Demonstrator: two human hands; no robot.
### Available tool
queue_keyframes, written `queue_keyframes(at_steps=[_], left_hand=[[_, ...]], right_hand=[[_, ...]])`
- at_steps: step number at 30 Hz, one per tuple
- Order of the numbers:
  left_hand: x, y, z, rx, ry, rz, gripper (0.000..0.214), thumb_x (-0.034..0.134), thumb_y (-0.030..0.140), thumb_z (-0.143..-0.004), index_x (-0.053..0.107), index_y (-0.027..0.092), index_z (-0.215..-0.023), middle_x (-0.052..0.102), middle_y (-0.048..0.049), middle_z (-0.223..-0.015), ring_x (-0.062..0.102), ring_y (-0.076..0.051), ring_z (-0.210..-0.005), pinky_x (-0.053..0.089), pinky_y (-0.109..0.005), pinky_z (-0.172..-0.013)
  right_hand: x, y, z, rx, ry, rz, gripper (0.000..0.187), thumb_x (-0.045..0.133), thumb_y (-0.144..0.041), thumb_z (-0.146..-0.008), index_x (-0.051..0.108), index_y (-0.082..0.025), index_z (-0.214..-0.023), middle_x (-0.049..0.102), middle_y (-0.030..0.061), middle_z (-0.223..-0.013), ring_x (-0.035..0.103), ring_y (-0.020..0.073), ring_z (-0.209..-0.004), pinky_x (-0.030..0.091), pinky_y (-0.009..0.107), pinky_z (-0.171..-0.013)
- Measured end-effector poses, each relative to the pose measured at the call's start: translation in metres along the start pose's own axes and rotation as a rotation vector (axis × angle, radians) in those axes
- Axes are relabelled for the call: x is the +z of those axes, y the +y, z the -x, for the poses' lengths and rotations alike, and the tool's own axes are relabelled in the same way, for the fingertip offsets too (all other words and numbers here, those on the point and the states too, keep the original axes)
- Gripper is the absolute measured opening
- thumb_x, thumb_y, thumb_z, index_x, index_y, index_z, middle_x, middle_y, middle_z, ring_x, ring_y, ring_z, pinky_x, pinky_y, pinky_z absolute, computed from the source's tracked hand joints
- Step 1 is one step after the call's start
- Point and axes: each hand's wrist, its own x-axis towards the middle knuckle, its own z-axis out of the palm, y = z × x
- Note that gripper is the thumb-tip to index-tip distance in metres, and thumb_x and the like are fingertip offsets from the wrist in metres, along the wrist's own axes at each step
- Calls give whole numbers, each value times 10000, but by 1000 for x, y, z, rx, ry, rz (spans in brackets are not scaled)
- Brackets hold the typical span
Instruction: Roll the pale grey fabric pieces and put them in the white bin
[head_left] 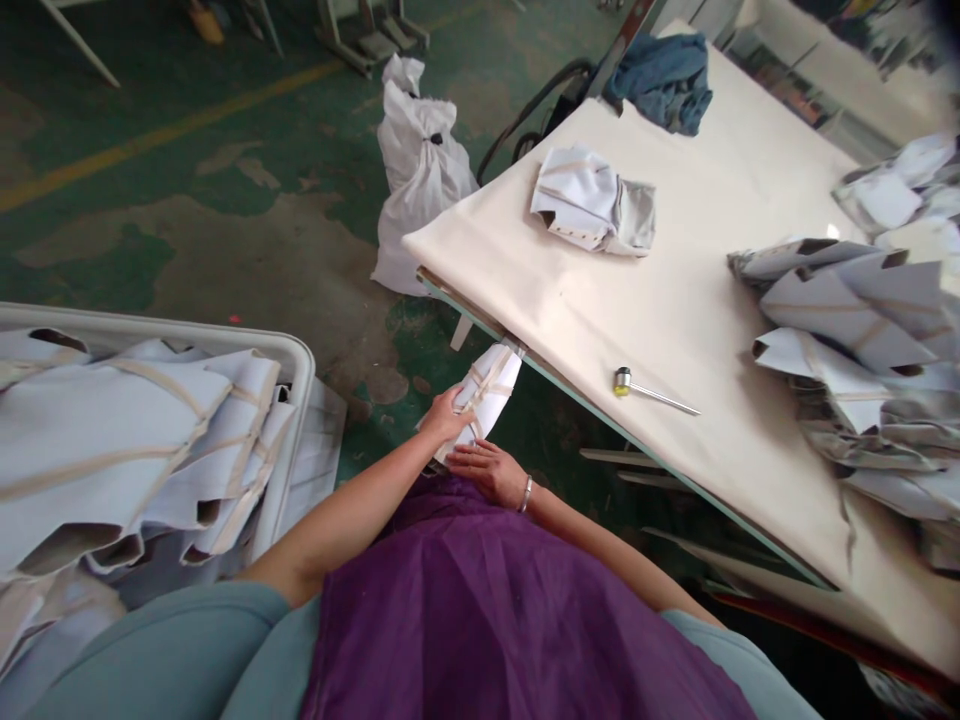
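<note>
A folded white fabric piece with beige straps (487, 392) sticks up between my lap and the near edge of the cloth-covered table (675, 300). My left hand (448, 414) grips the left side of that piece, fingers wrapped round it. Just below, my right hand (489, 470), with a bracelet at the wrist, lies with its fingers stretched flat against the lower end of the piece, over a purple apron. Whether it holds anything is hidden.
A small hammer (651, 392) lies on the table near its front edge. Folded white pieces (592, 202) sit mid-table, a heap of them (862, 340) at right, blue cloth (664, 80) at the back. A bin of white pieces (135, 440) stands left; a white sack (420, 170) on the floor.
</note>
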Motion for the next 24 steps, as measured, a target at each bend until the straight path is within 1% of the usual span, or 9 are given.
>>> queue_keyframes(at_steps=[2, 4, 8, 10, 13, 16, 18, 21, 24], left_hand=[[2, -5, -3, -5, -50, 91, 794, 739, 315, -689, 448, 121, -1402, 613, -147, -1253, 594, -266, -1096, 459, -351, -967], [2, -9, -6, -3, -64, 146, 759, 727, 288, -700, 464, 84, -1383, 659, -140, -1167, 616, -263, -1030, 482, -347, -917], [-7, -14, 2, 39, -81, 48, 783, 734, 284, -669, 471, 77, -1377, 631, -146, -1223, 588, -299, -1089, 454, -394, -974], [-15, -21, 18, 9, -62, -32, 856, 742, 324, -651, 427, 107, -1417, 549, -155, -1346, 511, -326, -1220, 388, -428, -1062], [-26, -37, 55, -81, 26, -103, 836, 710, 388, -670, 431, 145, -1420, 466, -159, -1430, 410, -337, -1332, 304, -454, -1130], [-30, -48, 92, -193, 135, -121, 784, 672, 411, -702, 452, 127, -1399, 475, -181, -1411, 410, -334, -1335, 312, -461, -1126], [-26, -45, 105, -262, 267, -153, 789, 645, 423, -729, 418, 96, -1411, 461, -203, -1417, 396, -338, -1346, 314, -467, -1122], [-10, -25, 99, -278, 422, -210, 801, 647, 448, -735, 395, 105, -1414, 418, -201, -1457, 397, -337, -1347, 314, -450, -1118], [8, -8, 82, -334, 353, -99, 642, 621, 468, -753, 518, 168, -1311, 585, -143, -1310, 552, -312, -1194, 403, -413, -1030]], right_hand=[[-18, 13, -21, 80, 125, 17, 376, 426, -196, -941, 574, -247, -1282, 663, 48, -1231, 541, 151, -1235, 328, 399, -1128], [-34, 33, -52, 205, 218, 97, 389, 406, -242, -961, 535, -233, -1328, 618, 68, -1293, 472, 182, -1303, 279, 440, -1151], [-40, 75, -108, 281, 15, 237, 382, 413, -374, -969, 578, -243, -1287, 598, 78, -1314, 399, 255, -1346, 166, 534, -1168], [-35, 88, -115, 267, -49, 261, 378, 389, -405, -975, 622, -248, -1228, 622, 69, -1279, 410, 257, -1329, 124, 535, -1174], [-32, 98, -108, 226, -25, 244, 396, 366, -428, -982, 615, -249, -1232, 634, 60, -1260, 408, 252, -1323, 94, 524, -1175], [-35, 101, -103, 211, -32, 192, 408, 362, -440, -983, 591, -248, -1260, 637, 59, -1258, 417, 252, -1315, 97, 523, -1169], [-35, 96, -107, 244, -17, 160, 425, 336, -442, -990, 558, -250, -1297, 617, 65, -1289, 406, 255, -1325, 112, 532, -1161], [-29, 76, -118, 155, -18, 131, 441, 306, -446, -996, 485, -275, -1361, 573, 58, -1347, 366, 241, -1357, 123, 521, -1160], [-18, 61, -127, -84, -175, 156, 450, 343, -473, -983, 463, -284, -1374, 580, 55, -1336, 379, 226, -1346, 131, 496, -1166]])
